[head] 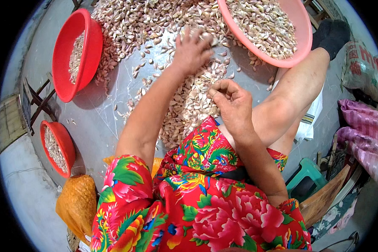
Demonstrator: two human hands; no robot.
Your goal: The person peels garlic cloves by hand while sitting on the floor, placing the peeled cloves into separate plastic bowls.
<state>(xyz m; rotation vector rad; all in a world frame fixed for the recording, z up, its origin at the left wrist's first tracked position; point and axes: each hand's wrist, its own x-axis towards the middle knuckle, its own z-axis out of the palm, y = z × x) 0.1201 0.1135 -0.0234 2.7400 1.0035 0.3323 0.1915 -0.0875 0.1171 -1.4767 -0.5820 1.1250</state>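
Note:
Loose garlic cloves (189,104) lie in a heap on the grey tiled floor (104,110), joining a larger spread of cloves at the top. Over the near edge of that spread is my left hand (193,50), slightly blurred, palm down with its fingers apart. My right hand (231,100) is above the right side of the heap, thumb against the curled fingers; whether a clove is pinched between them cannot be made out. A pink plastic basin (302,34) full of cloves stands at the upper right.
Two red plastic basins (96,47) with garlic are on the left, the smaller one (71,151) nearer. An orange mesh sack (77,201) sits at lower left. On the right are a green plastic stool (313,173), a printed sack (363,72) and purple striped fabric (362,126).

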